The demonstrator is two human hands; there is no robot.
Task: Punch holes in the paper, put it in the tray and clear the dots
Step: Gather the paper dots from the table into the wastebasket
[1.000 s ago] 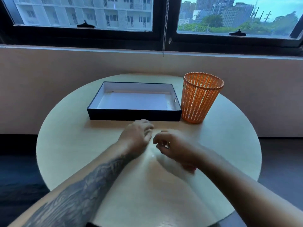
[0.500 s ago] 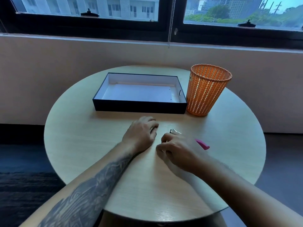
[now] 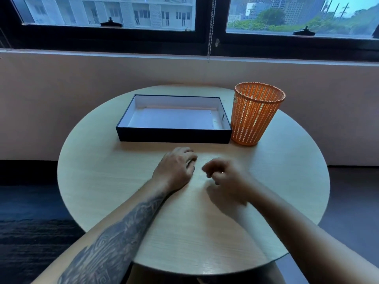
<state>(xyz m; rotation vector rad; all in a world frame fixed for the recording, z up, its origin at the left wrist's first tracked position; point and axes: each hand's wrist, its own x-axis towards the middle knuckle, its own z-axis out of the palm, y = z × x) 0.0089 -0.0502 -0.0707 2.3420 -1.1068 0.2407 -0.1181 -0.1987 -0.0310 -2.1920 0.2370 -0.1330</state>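
A black tray [image 3: 174, 138] with a white inside stands at the back of the round table [image 3: 98, 181]. A white sheet of paper [image 3: 174, 119] lies flat in it, with small holes near its right edge. My left hand [image 3: 174, 169] rests palm down on the table in front of the tray, fingers curled under. Just to its right is my right hand [image 3: 225, 177], blurred, with the fingertips pinched together. I see nothing in either hand. Any paper dots are too small to make out, and no punch is in view.
An orange mesh waste basket [image 3: 254, 115] stands upright against the tray's right end. A low wall and a window ledge run behind the table. The floor around it is dark.
The pink and metal object seen beside my right hand half a second ago is out of sight. My right hand has shifted slightly and is blurred. My head has moved back, so more table shows.
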